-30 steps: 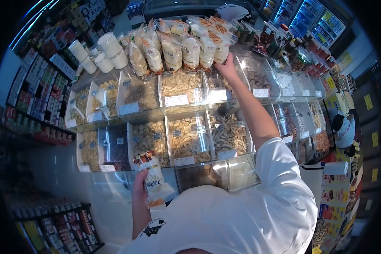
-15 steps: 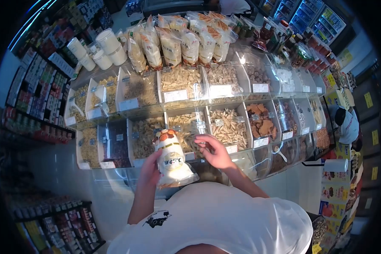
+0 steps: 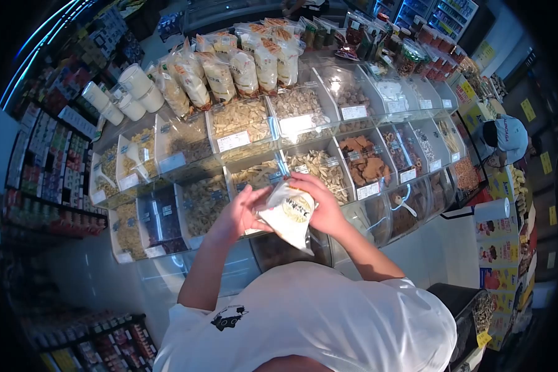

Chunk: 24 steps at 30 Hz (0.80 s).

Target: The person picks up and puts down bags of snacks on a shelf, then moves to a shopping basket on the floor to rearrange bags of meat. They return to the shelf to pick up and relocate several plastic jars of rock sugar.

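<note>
White bag (image 3: 291, 214), long axis eleven to five o'clock, tapered end points toward five, right hand (image 3: 323, 206) grips it, left hand (image 3: 237, 214) spreads at nine

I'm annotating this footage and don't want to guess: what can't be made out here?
- Underside of the held bag: head view, turned away from the camera.
- Fine print on that bag: head view, too small and soft to read.
- Part of the right hand: head view, hidden by the bag.
- Writing on the price card: head view, too small.
- Upper body of the far person: head view, cut off by the top edge.
</note>
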Available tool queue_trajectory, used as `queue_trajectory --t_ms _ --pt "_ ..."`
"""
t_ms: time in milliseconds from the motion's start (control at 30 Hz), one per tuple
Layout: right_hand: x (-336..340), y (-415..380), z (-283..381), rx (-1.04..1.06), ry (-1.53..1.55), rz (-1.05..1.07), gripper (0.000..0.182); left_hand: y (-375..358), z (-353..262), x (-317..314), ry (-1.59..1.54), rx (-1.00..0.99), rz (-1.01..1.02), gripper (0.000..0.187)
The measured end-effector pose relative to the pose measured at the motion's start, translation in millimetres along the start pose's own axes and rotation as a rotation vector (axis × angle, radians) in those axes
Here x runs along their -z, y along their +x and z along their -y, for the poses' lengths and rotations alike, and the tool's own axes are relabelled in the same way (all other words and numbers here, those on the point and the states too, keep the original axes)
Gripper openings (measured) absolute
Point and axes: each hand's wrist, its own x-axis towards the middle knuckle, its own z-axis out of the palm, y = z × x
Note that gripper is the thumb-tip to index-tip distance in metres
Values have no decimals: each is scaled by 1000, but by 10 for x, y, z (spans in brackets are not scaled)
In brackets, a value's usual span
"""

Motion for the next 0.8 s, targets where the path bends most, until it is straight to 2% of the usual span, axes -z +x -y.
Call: queue_trajectory --t_ms 33,100,133,167,200,233,300,367,433,533,700,800 --pt "46 53 -68 -95 50 -74 57 108 30 166 -3 -5 -6 59" --pt "212 218 -295 -97 129 -166 53 396 223 665 1293 -810 -576 45" --pt "340 293 -345 -218 141 -185 54 471 322 926 1288 -808 -586 45" --pt "477 390 -401 -338 149 -207 55 526 408 1190 1511 -842 -621 45" --pt "617 534 -491 -408 243 -217 48 560 439 1336 1737 -876 -652 46" --pt "735 702 -578 -480 335 -227 42 572 452 1374 1733 -880 -657 46" --pt "912 1069 -656 -396 363 -452 39 606 495 1422 1768 -915 -653 43" --pt "1167 1466 -872 -352 384 -399 50 598 467 1391 1751 -888 -652 41" --pt "1263 1883 -1184 -214 403 -456 46 582 468 1349 1734 -863 -672 40" --pt "1301 2385 -1584 -167 343 -421 45 577 449 1359 1734 -857 -681 40" --pt "1108 2852 -2144 -162 400 -413 45 585 438 1379 1719 -878 -667 38" --pt "976 2927 -2321 -220 333 -388 46 589 448 1384 1725 -887 -685 37"
